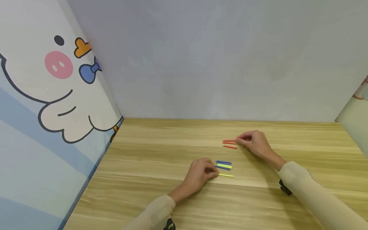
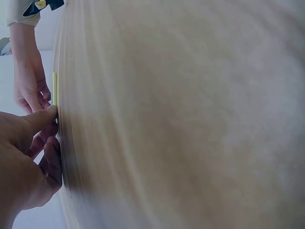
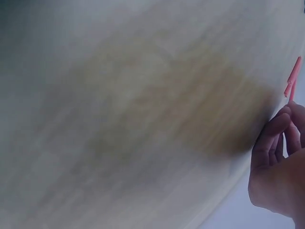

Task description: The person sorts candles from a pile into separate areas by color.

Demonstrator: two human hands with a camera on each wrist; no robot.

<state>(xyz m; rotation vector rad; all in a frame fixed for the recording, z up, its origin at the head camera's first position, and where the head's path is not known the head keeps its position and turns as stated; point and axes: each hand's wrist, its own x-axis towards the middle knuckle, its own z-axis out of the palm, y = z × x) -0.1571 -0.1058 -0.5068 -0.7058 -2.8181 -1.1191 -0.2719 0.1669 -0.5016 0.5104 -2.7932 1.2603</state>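
Observation:
In the head view the left hand (image 1: 199,175) pinches the left end of a yellow stick (image 1: 226,175) lying on the wooden table. Just behind it, blue sticks (image 1: 223,162) and yellow sticks (image 1: 227,165) lie side by side in a small group. Farther back the right hand (image 1: 254,143) pinches the right end of a red stick (image 1: 229,140), with two more red sticks (image 1: 230,147) beside it. The left wrist view shows the left hand (image 2: 31,157) with the yellow stick (image 2: 55,88) at its fingertips. In the right wrist view, red sticks (image 3: 294,71) stick out past the right hand (image 3: 279,157).
The wood-grain table (image 1: 138,143) ends at a plain grey wall (image 1: 215,64) behind. On the left stands a panel with a cartoon figure (image 1: 58,64), and another panel (image 1: 356,118) borders the table at the right.

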